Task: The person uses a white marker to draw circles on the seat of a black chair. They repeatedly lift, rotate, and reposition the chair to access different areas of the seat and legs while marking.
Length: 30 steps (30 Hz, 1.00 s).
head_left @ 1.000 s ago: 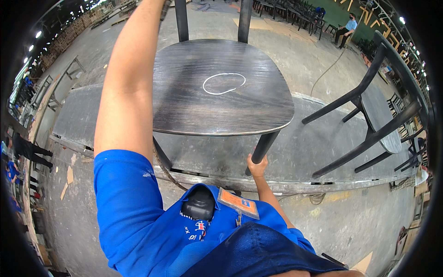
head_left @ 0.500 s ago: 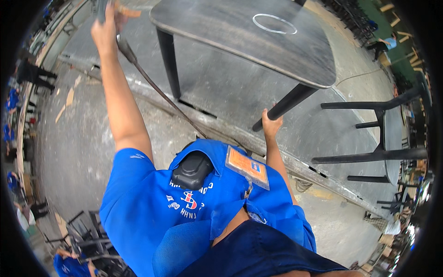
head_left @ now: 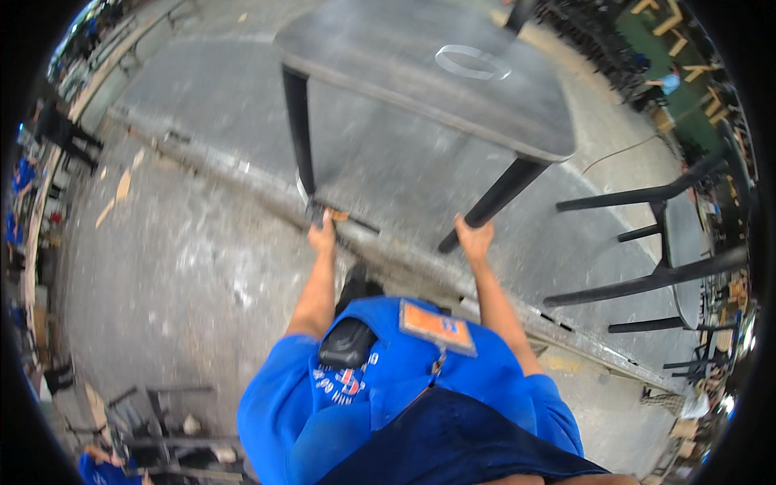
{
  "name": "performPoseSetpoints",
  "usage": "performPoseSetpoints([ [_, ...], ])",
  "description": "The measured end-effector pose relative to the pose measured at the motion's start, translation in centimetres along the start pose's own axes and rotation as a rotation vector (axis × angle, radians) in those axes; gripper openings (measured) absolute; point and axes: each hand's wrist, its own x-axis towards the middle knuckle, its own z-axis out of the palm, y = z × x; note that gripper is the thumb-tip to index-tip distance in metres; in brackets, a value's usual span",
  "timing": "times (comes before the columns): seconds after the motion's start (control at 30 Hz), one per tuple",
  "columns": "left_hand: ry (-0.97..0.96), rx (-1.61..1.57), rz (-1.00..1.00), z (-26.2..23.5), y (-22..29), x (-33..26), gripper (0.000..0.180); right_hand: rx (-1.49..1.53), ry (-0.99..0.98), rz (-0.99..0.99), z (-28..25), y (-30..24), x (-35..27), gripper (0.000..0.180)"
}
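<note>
A dark wooden chair [head_left: 388,81] stands before me, its greyish seat bearing a white ring [head_left: 473,62] that may be a mark or a loose band. My right hand [head_left: 475,236] is closed around the lower part of its right front leg [head_left: 508,191]. Low beside the foot of the left front leg [head_left: 297,121], my left hand [head_left: 322,234] is closed on a dark tool [head_left: 315,212] with an orange-tan piece at its side. Blur and the fingers hide what kind of tool it is.
The chair stands on a low grey platform [head_left: 202,97] with a worn front edge [head_left: 242,167]. Another dark chair [head_left: 663,259] lies tipped over at the right. Wood scraps [head_left: 121,190] lie on the floor at left. Other people [head_left: 65,133] are at work around the rim.
My left hand has come down from the upper left to the left front leg's foot, with the tool in it. The hose beside it no longer shows. My right hand stays on its leg.
</note>
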Motion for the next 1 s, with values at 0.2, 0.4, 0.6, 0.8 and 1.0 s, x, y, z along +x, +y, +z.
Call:
performPoseSetpoints([
  [0.2, -1.003, 0.650, -0.254, -13.2, 13.5, 10.0, 0.037, 0.160, -0.001, -0.012, -1.6, -3.2, 2.8, 0.051],
  [0.4, 0.328, -0.011, 1.251, -12.2, 53.6, 17.6, 0.033, 0.213, 0.198, -0.164, 0.0, -3.1, 2.9, 0.029],
  [0.6, -0.292, 0.648, 1.823, 13.7, 72.4, 11.5, 0.072, 0.194, 0.139, -0.098, 0.4, -1.2, 2.3, 0.040],
  [0.8, 0.012, 0.214, 1.384, 31.0, 76.9, 9.1, 0.093, 0.107, 0.233, -0.122, 1.1, -0.7, 2.0, 0.051],
  [1.0, -0.002, -0.005, 1.823, 34.7, 76.7, 9.1, 0.085, -0.011, 0.208, -0.127, 1.9, 1.2, 0.6, 0.046],
])
